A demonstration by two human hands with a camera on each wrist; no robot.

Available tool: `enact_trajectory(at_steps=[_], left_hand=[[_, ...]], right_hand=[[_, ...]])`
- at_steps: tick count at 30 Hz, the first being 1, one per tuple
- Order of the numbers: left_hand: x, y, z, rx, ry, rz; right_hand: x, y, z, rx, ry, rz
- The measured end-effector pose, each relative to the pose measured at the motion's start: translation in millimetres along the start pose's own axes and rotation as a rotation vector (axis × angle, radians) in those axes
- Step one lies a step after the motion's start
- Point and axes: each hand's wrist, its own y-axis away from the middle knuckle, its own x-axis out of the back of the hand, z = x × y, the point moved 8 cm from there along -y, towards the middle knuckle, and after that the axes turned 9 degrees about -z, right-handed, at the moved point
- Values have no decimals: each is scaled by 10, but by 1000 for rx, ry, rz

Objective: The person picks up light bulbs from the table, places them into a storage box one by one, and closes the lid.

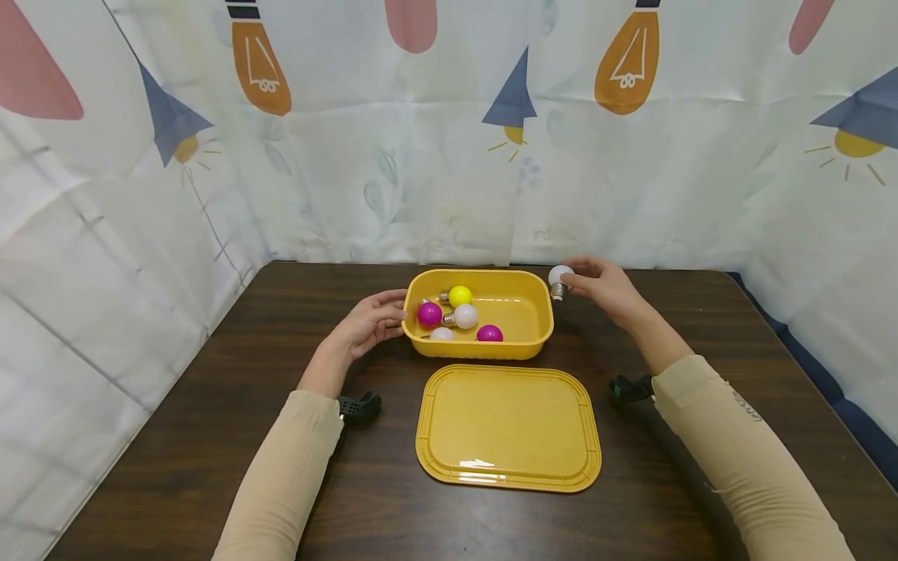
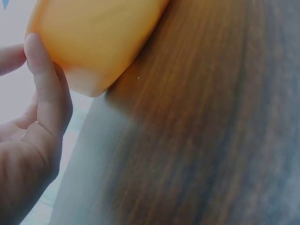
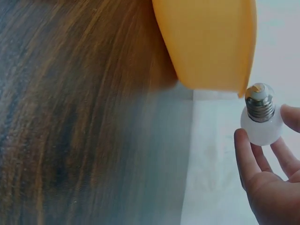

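Note:
A yellow plastic box (image 1: 519,352) stands toward the back of the table. Inside it lie several light bulbs: a yellow one (image 1: 460,296), magenta ones (image 1: 429,314) and white ones (image 1: 466,315). My left hand (image 1: 368,323) holds the box at its left end, thumb at the rim and fingers against the outer wall (image 2: 93,42). Just beyond the right end, my right hand (image 1: 606,290) grips a white light bulb (image 3: 262,129) by its globe between thumb and fingers. Its metal screw base (image 3: 260,108) points downward in the head view, beside the box's rim.
In front of the box a flat yellow lid (image 1: 510,428) lies on the dark wooden table (image 1: 175,436). Behind the table hangs a white cloth (image 1: 435,179) printed with lamps and bulbs, which also runs along both sides.

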Motion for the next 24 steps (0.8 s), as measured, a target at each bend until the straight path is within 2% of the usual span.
enact_trajectory(at_steps=[14,19,24], left_hand=[[9,2,5,-4,21,-14],[3,2,5,-3,20,-14],[11,2,-2,-3,19,-12]], right_hand=[[-122,-51,-126,61,28,-17],[-235,-44,-228,77,26,-47],[-350,-76,-238,75,28,-77]])
